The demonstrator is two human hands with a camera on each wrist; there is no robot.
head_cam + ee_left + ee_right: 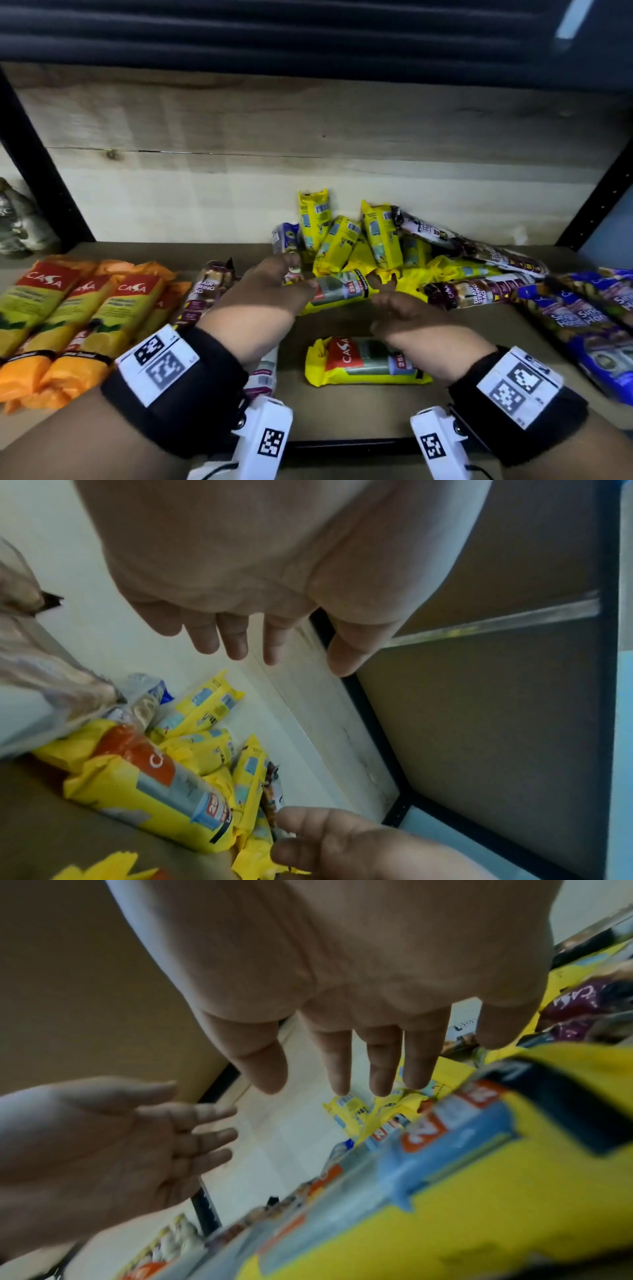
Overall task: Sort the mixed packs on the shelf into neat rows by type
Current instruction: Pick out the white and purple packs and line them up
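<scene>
Nearby, two front-facing yellow packs (363,359), both hands (267,291) open-fingered.

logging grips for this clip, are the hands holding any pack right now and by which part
Nothing is held. The left hand and right hand both have straight, spread fingers, hovering either side of a yellow pack lying at the edge of the pile.

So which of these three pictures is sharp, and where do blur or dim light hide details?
Head view: sharpest, the print on the orange packs is partly readable, but the top is dark and the edges bend. Left wrist view: the palm of the left hand is soft, the yellow pack clearer. Right wrist view: the near yellow pack is badly smeared, its print unreadable.
</scene>
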